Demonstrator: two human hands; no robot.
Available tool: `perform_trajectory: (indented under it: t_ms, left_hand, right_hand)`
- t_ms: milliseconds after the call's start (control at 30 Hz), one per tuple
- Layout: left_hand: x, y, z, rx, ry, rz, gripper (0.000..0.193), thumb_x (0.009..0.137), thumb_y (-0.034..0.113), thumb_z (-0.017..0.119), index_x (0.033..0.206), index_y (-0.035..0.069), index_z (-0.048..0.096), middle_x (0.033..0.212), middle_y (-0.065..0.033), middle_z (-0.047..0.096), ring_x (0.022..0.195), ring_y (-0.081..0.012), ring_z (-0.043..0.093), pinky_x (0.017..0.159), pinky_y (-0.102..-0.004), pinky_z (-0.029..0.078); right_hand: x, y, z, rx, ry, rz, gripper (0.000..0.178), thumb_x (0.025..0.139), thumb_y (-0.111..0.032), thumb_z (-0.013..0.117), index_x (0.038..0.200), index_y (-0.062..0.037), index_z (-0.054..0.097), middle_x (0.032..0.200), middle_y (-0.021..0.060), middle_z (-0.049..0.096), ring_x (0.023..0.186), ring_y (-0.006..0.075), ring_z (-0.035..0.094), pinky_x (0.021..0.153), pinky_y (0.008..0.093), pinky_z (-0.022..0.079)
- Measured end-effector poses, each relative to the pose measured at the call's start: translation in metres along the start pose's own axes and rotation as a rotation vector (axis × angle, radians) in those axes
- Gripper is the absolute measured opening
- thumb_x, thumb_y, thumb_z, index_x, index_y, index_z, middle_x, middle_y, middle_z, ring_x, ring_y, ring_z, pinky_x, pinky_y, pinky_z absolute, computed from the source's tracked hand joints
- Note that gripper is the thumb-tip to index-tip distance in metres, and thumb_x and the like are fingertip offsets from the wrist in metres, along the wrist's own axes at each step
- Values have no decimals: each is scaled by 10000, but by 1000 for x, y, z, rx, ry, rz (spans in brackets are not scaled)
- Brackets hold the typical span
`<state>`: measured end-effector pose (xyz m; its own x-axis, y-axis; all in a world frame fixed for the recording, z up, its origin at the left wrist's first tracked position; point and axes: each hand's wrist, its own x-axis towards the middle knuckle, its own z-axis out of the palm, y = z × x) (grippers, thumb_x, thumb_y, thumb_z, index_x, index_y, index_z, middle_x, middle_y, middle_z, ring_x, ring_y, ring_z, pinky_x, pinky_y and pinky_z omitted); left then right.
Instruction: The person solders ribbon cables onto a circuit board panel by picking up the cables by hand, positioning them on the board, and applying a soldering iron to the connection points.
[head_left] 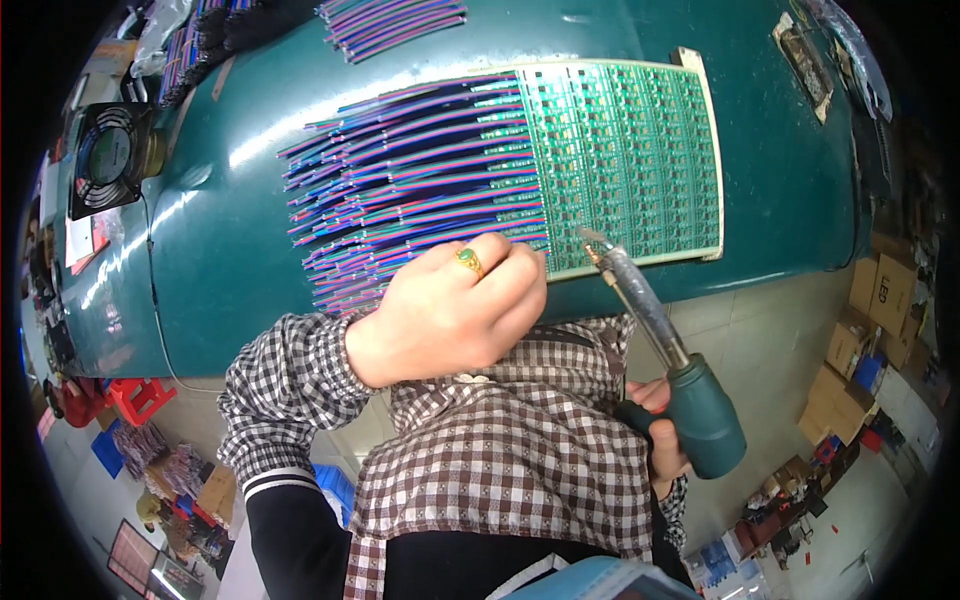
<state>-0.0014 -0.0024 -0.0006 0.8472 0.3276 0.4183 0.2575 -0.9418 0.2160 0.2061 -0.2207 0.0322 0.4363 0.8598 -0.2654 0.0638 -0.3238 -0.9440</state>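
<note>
Closest to me is a brown-and-white checked cloth apron (510, 460), just off the near edge of the glossy dark-green tabletop (800, 220). The right hand (668, 455) is wrapped around the handle of a green-handled metal soldering iron (675, 355), its tip over the near edge of a rectangular panel of green circuit boards (630, 160). The left hand (455, 310), fingers curled in, hides part of the striped wires (400, 185) and the panel's near left corner; I cannot tell how closed its fingertips are or what they pinch (the knuckles, one with a gold ring, block them). The wires fan leftward from the panel across the tabletop's middle. Toward its left end stands a square black fan (108, 158); near the far edge lie more striped wires in a bundle (390, 25). Past the tabletop, brown cardboard boxes (885, 290) are stacked rightward, and a red plastic stool (140, 398) stands leftward.
</note>
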Motion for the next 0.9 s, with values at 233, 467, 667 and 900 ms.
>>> perform_trajectory:
  t_ms: [233,467,667,900]
  left_hand:
    - [10,-15,-36,-159,57,-188,320,772,71,664,1086,19,699,1059,-104,664,986,-257,660,817,-361,556]
    - [36,-191,25,107,132,-430,191,776,153,725,936,76,655,945,-129,625,932,-343,627,805,-446,524]
    - [39,-190,34,50,176,-455,100,844,149,696,884,81,634,908,-116,624,898,-337,635,785,-447,516]
    - [49,-203,29,85,223,-508,141,845,134,697,965,85,641,908,-120,626,891,-346,643,778,-459,526]
  right_hand:
    - [50,10,-9,291,98,-261,597,1014,-367,618,1338,122,509,913,99,567,872,239,600,809,444,603]
    - [72,41,-27,411,150,-143,484,1035,-307,575,1326,77,536,861,65,564,812,194,588,778,423,593]
    - [71,6,-6,334,134,-179,295,1035,-209,572,1163,52,620,926,141,671,872,274,669,836,408,578]
    - [82,16,-11,235,111,-31,239,1046,-183,540,1055,45,613,942,147,681,897,280,668,880,420,563]
